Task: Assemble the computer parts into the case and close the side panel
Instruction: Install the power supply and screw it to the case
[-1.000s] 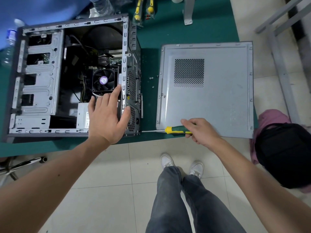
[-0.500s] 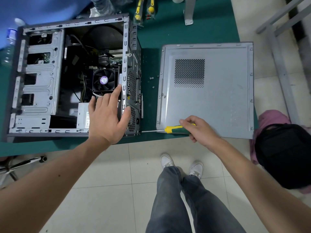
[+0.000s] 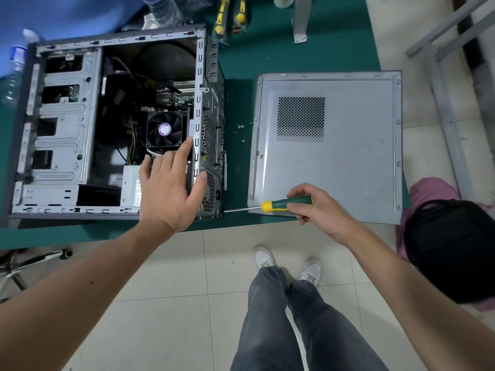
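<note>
We find the case (image 3: 112, 124) open at upper left, fan and board fitted. Left hand (image 3: 171, 188) lies flat, gripping nothing, on its rear edge; right hand (image 3: 321, 210) grips the screwdriver (image 3: 284, 204) at the rear corner. Side panel (image 3: 329, 145), centre right, remains unmounted.

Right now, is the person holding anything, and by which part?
The right hand grips a screwdriver by its green handle, tip at the computer case rear corner. The left hand holds nothing; it rests on the case's rear edge.
</note>
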